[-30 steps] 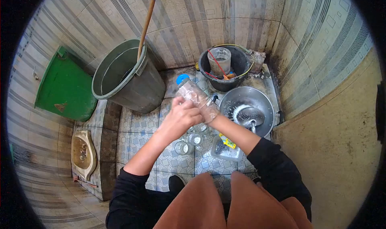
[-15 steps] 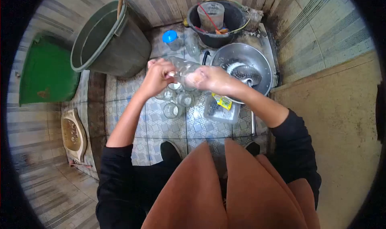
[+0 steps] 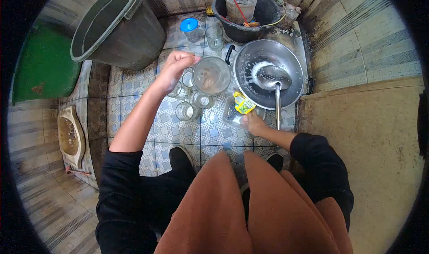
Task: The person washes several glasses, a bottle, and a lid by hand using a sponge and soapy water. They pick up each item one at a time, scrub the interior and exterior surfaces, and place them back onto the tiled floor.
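Note:
My left hand (image 3: pixel 175 70) is closed on the edge of a clear, wide-mouthed container (image 3: pixel 212 77). The container is raised over the floor, with its round end facing me. Low on the right, my right hand (image 3: pixel 255 123) reaches into a shallow clear plastic tub (image 3: pixel 231 119), beside a yellow packet (image 3: pixel 244 103). Its fingertips are partly hidden, so I cannot see whether they grip anything. Below the raised container stand several drinking glasses (image 3: pixel 184 111) on the tiles.
Right of the glasses is a large metal wok (image 3: pixel 250 94) holding a perforated ladle (image 3: pixel 273 77). Behind are a blue-lidded pitcher (image 3: pixel 189 25), a glass mug (image 3: pixel 214 38) and a black basin (image 3: pixel 223 28). A tall grey bin (image 3: pixel 138 44) stands at left.
My right hand has left the clear container and moved down to the plastic tub. My left hand keeps the container, now turned with its round end toward me. The view has shifted slightly.

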Motion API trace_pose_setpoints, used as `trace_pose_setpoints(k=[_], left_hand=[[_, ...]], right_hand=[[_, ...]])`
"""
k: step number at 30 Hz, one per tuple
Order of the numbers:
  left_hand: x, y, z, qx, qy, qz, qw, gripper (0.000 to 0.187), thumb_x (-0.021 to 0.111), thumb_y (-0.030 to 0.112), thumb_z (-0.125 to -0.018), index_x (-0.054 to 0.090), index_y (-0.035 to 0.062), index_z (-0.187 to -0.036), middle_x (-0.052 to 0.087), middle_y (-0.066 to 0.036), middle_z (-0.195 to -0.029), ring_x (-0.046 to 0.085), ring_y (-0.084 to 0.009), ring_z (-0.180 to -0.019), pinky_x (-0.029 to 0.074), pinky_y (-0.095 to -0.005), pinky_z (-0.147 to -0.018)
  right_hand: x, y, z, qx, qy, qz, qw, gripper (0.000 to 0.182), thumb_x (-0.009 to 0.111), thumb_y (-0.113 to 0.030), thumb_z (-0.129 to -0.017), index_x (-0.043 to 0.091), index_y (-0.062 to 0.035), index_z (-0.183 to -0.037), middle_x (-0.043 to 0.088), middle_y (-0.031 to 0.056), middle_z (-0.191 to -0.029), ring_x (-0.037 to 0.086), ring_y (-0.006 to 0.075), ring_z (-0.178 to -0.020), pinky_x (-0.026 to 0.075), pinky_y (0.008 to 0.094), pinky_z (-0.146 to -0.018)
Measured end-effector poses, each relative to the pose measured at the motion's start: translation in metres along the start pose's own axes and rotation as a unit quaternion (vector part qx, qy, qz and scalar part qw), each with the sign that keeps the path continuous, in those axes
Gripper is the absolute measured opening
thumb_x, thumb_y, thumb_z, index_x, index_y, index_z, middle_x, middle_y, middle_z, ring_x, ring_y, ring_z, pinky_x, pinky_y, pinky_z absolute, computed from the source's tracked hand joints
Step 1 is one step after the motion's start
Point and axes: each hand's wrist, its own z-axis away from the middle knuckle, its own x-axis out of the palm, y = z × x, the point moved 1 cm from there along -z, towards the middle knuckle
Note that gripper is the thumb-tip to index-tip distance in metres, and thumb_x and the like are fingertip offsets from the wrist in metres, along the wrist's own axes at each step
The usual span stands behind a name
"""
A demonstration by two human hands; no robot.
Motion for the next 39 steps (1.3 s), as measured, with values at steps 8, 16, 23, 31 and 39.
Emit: trace_pose_setpoints(k=[8, 16, 23, 31, 39], left_hand=[[0.011, 0.004, -0.001, -0.003, -0.036, -0.033, 0.999, 0.03, 0.055, 0.01, -0.073, 0.04, 0.0041, -0.048, 0.039, 0.005, -0.054, 0.035, -0.0028, -0.055, 0.03, -0.0211, -0.053], [0.004, 0.003, -0.002, 0.09, -0.006, -0.098, 0.991, 0.037, 0.058, 0.009, -0.071, 0.032, 0.0027, -0.045, 0.03, 0.002, -0.047, 0.028, -0.0053, -0.05, 0.023, -0.0248, -0.046], [0.003, 0.006, -0.002, 0.133, 0.012, -0.147, 0.98, 0.035, 0.059, 0.005, -0.068, 0.033, 0.0011, -0.045, 0.032, 0.001, -0.046, 0.03, -0.0055, -0.049, 0.024, -0.0248, -0.045], [-0.01, -0.014, -0.005, 0.056, 0.072, -0.154, 0.984, 0.04, 0.06, 0.012, -0.071, 0.034, 0.0062, -0.041, 0.03, 0.006, -0.042, 0.026, -0.0022, -0.043, 0.02, -0.023, -0.04], [0.006, -0.003, -0.004, -0.044, 0.143, -0.103, 0.983, 0.033, 0.066, 0.025, -0.071, 0.046, 0.0092, -0.05, 0.04, 0.008, -0.051, 0.031, 0.0001, -0.046, 0.022, -0.0198, -0.04]], right_hand=[[0.026, 0.032, -0.053, 0.027, 0.029, -0.055, 0.998, 0.035, 0.047, -0.036, -0.076, 0.052, -0.0104, -0.1, 0.057, 0.0146, -0.094, 0.055, 0.0305, -0.087, 0.043, 0.0381, -0.075], [0.156, 0.07, -0.135, 0.183, 0.252, -0.52, 0.795, 0.039, 0.05, -0.039, -0.074, 0.051, -0.0096, -0.1, 0.057, 0.0133, -0.098, 0.054, 0.0253, -0.091, 0.042, 0.0345, -0.074], [0.042, -0.001, -0.047, 0.109, 0.138, -0.065, 0.982, 0.036, 0.049, -0.025, -0.074, 0.048, 0.0028, -0.097, 0.058, 0.0164, -0.091, 0.057, 0.0279, -0.085, 0.046, 0.0382, -0.07], [-0.146, -0.122, 0.058, -0.003, 0.03, 0.165, 0.986, 0.021, 0.046, -0.016, -0.075, 0.053, 0.0012, -0.084, 0.057, 0.0146, -0.079, 0.058, 0.0278, -0.069, 0.047, 0.0382, -0.059], [-0.267, -0.154, 0.077, -0.182, 0.412, 0.032, 0.893, 0.013, 0.049, -0.011, -0.073, 0.051, -0.007, -0.086, 0.049, 0.0146, -0.081, 0.054, 0.0332, -0.073, 0.045, 0.0411, -0.062]])
